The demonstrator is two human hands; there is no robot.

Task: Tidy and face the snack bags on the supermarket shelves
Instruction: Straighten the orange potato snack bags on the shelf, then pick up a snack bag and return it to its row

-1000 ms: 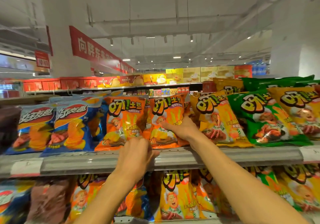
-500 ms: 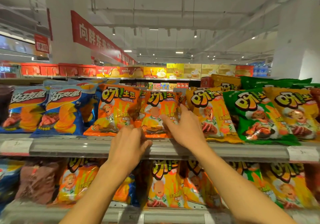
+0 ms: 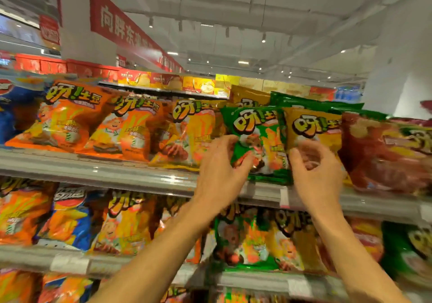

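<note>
Snack bags stand in rows on the grey top shelf. My left hand grips the lower left edge of a green bag at the shelf's middle. My right hand hovers in front of the lower part of the yellow bag just right of it, fingers loosely curved and holding nothing that I can see. Two orange bags and an orange-yellow bag lean to the left of the green one. A dark red bag lies to the right. The picture is blurred by motion.
More green and yellow bags are stacked behind the front row. The lower shelf holds orange, blue, green and yellow bags. Price tags sit on the shelf rails. A red banner hangs overhead, and far shelves carry boxed goods.
My view and both hands have shifted right along the top shelf. My hands left the orange bags and now sit at the green and yellow bags.
</note>
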